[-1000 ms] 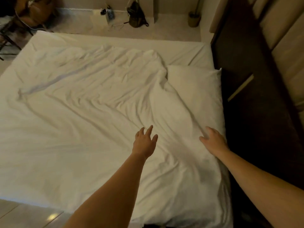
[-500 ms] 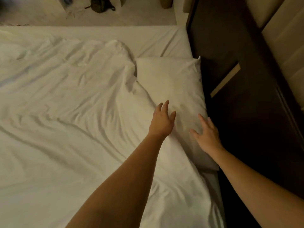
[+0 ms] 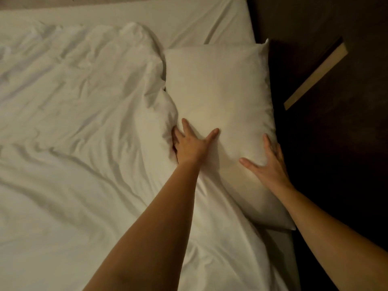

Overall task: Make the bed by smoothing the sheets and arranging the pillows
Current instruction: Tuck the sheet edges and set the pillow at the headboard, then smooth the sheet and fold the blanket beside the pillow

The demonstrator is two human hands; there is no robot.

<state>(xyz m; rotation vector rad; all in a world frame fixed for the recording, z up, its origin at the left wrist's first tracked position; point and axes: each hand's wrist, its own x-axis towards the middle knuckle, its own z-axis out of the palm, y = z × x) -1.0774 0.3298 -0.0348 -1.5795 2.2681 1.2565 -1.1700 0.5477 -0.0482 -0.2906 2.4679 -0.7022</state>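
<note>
Left hand (image 3: 192, 144) and right hand (image 3: 267, 164) press flat, fingers spread, on the pillow (image 3: 220, 87), gripping nothing. Likely soft and light; grasp its edges beside each hand.

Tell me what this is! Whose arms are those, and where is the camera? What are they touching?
There is no machine here: those are a person's two bare arms. The camera sits on the person's head and looks down, so you see what they see. Below is a bed with a wrinkled white blanket spread over it. Beside the dark wooden panel lies a white pillow. The left hand lies spread on the pillow's left edge, with some fingers tucked into the fold where the blanket meets it. The right hand lies on the pillow's right edge. Nothing is lifted; both hands just touch the pillow.
</note>
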